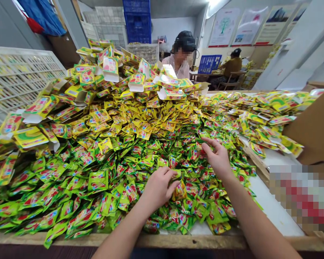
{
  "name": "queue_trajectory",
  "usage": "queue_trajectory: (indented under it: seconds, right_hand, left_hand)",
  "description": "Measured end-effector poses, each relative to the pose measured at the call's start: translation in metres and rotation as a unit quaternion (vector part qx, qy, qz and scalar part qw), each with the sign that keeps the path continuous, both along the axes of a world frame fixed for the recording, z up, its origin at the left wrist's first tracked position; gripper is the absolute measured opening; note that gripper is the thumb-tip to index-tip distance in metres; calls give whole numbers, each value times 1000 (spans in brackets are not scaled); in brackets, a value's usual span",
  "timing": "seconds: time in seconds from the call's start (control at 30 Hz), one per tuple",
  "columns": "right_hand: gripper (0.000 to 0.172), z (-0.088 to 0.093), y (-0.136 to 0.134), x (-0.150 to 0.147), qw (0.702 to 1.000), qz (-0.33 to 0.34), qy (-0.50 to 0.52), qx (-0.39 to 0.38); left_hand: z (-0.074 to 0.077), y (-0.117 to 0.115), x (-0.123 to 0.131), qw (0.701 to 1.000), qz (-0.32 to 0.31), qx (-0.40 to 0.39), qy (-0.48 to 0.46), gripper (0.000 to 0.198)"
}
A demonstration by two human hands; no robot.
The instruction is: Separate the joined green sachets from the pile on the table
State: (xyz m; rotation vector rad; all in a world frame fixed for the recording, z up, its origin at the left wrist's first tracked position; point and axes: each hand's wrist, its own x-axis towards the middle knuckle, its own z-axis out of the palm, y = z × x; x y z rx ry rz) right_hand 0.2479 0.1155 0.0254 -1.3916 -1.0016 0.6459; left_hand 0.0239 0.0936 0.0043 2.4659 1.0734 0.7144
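Note:
A deep heap of small green sachets (98, 180) with red fruit prints covers the table in front of me. My left hand (162, 184) is low over the near middle of the heap, thumb and fingers parted. Just beside its thumb lies an orange-yellow sachet (179, 191) among the green ones. Farther to the right, my right hand (218, 158) reaches in with the index finger stretched out and the thumb apart from it. Its fingertips are at a reddish sachet (200, 150); whether they touch it I cannot tell. Some fingertips of both hands are hidden.
Yellow sachets (144, 129) and small yellow cartons (31, 137) pile up behind. More cartons (279, 102) lie at the right, by a brown cardboard box (313, 126). A wooden rim (205, 241) edges the table. A white crate (24, 79) stands left; a person (178, 59) sits opposite.

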Motion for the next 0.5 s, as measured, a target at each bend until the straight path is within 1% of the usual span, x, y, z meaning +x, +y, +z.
queue_trajectory:
  seconds: [0.07,0.1,0.17,0.2,0.3,0.37,0.43,0.5]
  right_hand:
    - [47,2,-1,-4,993,39,107,-20]
    - [49,3,-2,-6,988,56,143,-26]
    - [49,3,-3,-9,979,85,180,-35]
    - [47,3,-4,-11,978,94,183,-41]
    - [41,5,-6,-18,983,95,148,-54]
    - [35,7,-6,-21,990,81,108,-37]
    - [31,7,-6,-24,995,68,74,-5]
    - [30,6,-6,-25,997,64,41,8]
  left_hand:
    - [-2,-2,4,999,-9,-6,40,28]
    - [-1,-4,5,998,-10,-8,58,35]
    - [0,-6,7,996,-2,-10,91,45]
    - [2,-8,8,994,1,-13,107,45]
    - [3,-13,12,988,-7,-34,151,32]
    - [1,-17,15,985,-16,-48,168,28]
    - [-2,-20,17,985,-16,-55,163,37]
    - [-6,-22,18,986,-7,-60,152,46]
